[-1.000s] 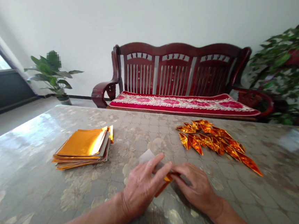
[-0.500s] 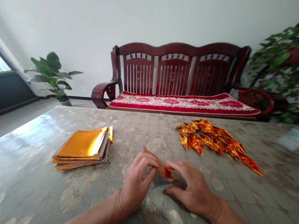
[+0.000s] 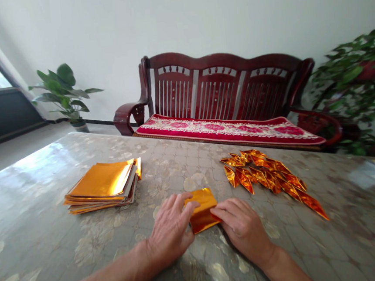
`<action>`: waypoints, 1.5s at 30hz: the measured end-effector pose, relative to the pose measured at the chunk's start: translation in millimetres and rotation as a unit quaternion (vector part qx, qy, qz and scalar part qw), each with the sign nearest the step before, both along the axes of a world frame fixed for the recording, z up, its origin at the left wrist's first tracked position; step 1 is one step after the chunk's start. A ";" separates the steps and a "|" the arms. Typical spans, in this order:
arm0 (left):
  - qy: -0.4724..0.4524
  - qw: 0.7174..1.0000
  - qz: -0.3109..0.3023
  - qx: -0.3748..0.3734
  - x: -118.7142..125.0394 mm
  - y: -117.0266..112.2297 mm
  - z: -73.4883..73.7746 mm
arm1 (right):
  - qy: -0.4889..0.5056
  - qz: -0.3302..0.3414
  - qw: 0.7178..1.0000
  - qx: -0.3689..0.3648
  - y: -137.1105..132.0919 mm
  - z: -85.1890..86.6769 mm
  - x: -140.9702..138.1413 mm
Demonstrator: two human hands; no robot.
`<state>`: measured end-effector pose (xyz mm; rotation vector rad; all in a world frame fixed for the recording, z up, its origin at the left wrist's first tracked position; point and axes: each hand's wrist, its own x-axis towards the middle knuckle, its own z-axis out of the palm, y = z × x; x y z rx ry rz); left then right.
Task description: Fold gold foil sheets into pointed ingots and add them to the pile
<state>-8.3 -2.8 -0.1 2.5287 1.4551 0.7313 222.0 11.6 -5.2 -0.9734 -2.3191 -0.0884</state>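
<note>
A small sheet of shiny gold foil paper (image 3: 204, 209) is between my hands, with a crease running across its middle. My left hand (image 3: 173, 222) grips its left edge, the fingers over the top and the thumb below. At the right edge, my right hand (image 3: 239, 223) pinches the paper between thumb and fingers. To the left lies a stack of square gold foil sheets (image 3: 101, 181). Several folded pointed gold foil pieces (image 3: 269, 172) rest in a cluster on the right.
A patterned grey table (image 3: 163, 160) carries everything. A clear plastic packet (image 3: 372, 174) lies at its right edge. Beyond stand a dark red wooden bench (image 3: 217, 89) with a red floral cushion (image 3: 225, 127), a potted plant (image 3: 68, 96) and a leafy plant (image 3: 356, 77).
The foil paper was tilted up edge-on and blurred; now its gold face is turned up, opened out at the crease. My right hand has closed on its right edge.
</note>
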 end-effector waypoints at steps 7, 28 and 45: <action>0.009 0.999 -0.036 -0.039 9.1 -11.2 5.2 | -0.011 -0.007 1.000 -0.016 0.7 -5.3 0.1; 0.077 0.994 -0.081 0.016 1.1 -1.0 -5.9 | -0.018 0.035 0.996 -0.074 -3.6 -4.7 1.3; 0.039 0.994 -0.011 -0.097 2.2 5.4 -4.0 | 0.023 0.012 0.993 -0.117 -3.1 -6.0 0.0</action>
